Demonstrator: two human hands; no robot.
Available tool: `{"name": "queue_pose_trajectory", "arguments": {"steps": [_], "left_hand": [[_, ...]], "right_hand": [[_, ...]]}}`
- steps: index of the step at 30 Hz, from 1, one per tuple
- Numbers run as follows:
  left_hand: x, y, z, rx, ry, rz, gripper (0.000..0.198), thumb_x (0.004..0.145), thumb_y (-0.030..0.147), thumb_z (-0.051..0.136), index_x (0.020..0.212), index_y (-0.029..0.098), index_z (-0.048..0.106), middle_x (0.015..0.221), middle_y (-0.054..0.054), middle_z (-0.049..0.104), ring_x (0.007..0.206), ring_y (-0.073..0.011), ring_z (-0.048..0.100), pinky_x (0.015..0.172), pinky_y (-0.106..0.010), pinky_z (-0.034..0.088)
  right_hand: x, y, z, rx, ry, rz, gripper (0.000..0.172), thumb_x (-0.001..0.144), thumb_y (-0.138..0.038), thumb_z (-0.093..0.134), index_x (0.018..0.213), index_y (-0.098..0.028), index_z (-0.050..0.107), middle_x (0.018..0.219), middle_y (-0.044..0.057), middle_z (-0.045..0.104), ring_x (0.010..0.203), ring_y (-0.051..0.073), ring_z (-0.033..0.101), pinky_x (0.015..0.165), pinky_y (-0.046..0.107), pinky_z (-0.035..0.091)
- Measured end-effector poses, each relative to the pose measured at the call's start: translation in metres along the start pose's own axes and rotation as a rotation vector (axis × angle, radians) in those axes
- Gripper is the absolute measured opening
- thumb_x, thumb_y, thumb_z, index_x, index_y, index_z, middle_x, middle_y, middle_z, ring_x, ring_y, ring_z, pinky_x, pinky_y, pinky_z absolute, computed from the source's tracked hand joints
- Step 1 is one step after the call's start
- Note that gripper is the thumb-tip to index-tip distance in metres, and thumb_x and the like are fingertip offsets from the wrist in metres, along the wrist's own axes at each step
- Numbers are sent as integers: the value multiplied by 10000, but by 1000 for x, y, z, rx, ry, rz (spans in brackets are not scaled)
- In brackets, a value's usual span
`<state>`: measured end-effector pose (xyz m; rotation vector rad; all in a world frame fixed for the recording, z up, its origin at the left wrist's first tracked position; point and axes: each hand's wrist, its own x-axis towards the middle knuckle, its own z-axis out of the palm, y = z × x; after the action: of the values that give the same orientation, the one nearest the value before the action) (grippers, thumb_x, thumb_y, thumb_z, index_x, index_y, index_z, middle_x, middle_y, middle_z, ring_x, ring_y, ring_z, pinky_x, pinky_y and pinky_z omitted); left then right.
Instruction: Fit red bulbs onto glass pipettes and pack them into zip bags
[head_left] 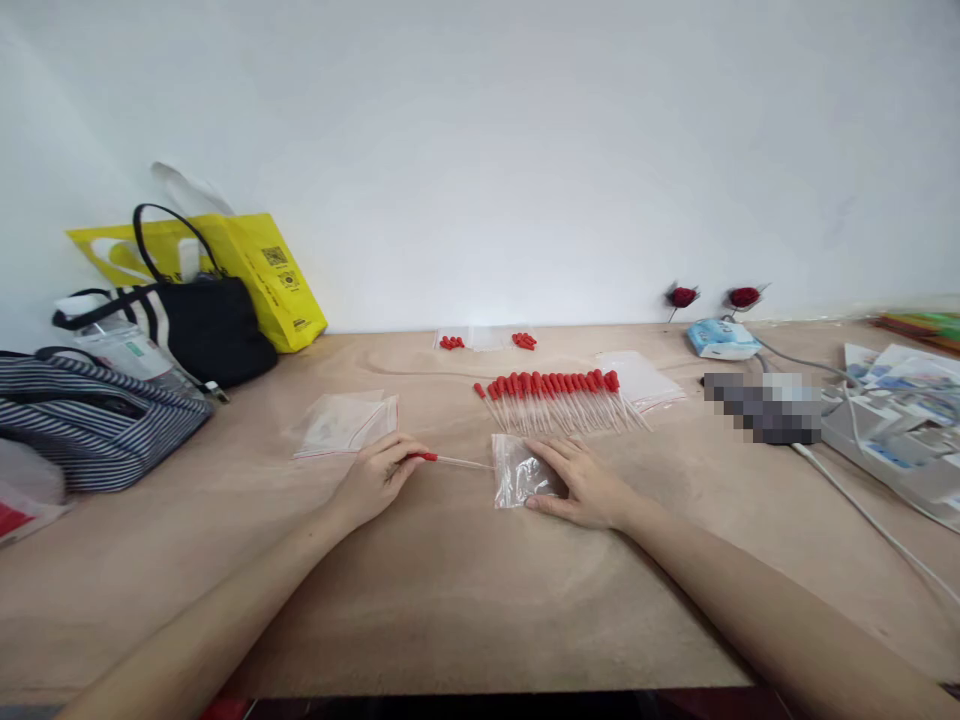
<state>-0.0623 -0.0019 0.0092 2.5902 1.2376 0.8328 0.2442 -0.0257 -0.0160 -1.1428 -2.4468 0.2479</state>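
A smooth, tan tabletop (pixel 487 610) with faint wood-like swirls fills the near part, and two bare hands work over it: the right hand (pixel 589 485) lies with fingers and thumb spread on one small, square, glossy clear plastic bag (pixel 511 472), pinning rather than pinching it, while the left hand (pixel 382 480) is closed in a pinch on one slim, see-through dropper (pixel 461 462) by its red rubbery end; the stem runs from those fingertips toward the right hand, its thin tip at the bag's left edge, whether inside or only touching I cannot tell. Farther left sit one striped fabric pouch (pixel 112 420) and, about level with the pinching fingers, a crinkled pile of clear bags (pixel 345 425), too overlapped to count. Beyond the right hand, red-topped droppers (pixel 551 385) lie slanted side by side in one row, more than a dozen, with another flat stack of plastic bags (pixel 637 375) behind their right end. Past these are one black handbag (pixel 217 325), one glossy yellow bag (pixel 277 270), one soft blue packet (pixel 722 340), two heaps of small red caps (pixel 524 341) and two dark red ruffled flowers (pixel 683 297) against the plain white wall (pixel 480 150)
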Motion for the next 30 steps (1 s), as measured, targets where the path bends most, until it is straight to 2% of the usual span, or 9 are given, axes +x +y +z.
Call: {"name": "queue_pose_trajectory", "arguments": {"steps": [11,19,22,27,30], "left_hand": [[-5,-5,0,51,53,42,176,855,223,429,867,200,603,844,-22,601,784,-130,566,716,-254,462],[11,20,14,-27,74,91,141,830,208,480,862,196,617,821,-19,611,741,-116,576,678,-233,471],[18,35,29,-164,58,20,116,810,211,504,843,187,612,828,-23,603,732,-113,582,647,-218,485],[25,53,58,-482,-31,-221,140,756,220,555,885,168,538,817,-20,606,678,-112,601,626,-230,512],[27,57,68,-550,-79,-257,180,744,199,557,913,168,501,799,-21,615,707,-127,601,654,-253,503]], "right_hand": [[0,0,0,-9,1,-4,684,765,-534,484,1310,-150,330,1269,127,462,1129,256,436,940,423,328],[0,1,1,5,10,-8,687,757,-526,500,1313,-164,324,1266,133,463,1136,260,431,934,435,326],[0,2,1,8,7,-9,686,756,-523,503,1310,-160,327,1265,134,464,1133,259,433,931,432,327],[1,2,1,21,3,-13,680,753,-536,499,1307,-179,333,1263,122,467,1129,261,437,923,438,331],[2,0,2,32,2,-6,690,750,-538,504,1312,-180,326,1260,128,468,1128,266,438,925,445,331]]}}
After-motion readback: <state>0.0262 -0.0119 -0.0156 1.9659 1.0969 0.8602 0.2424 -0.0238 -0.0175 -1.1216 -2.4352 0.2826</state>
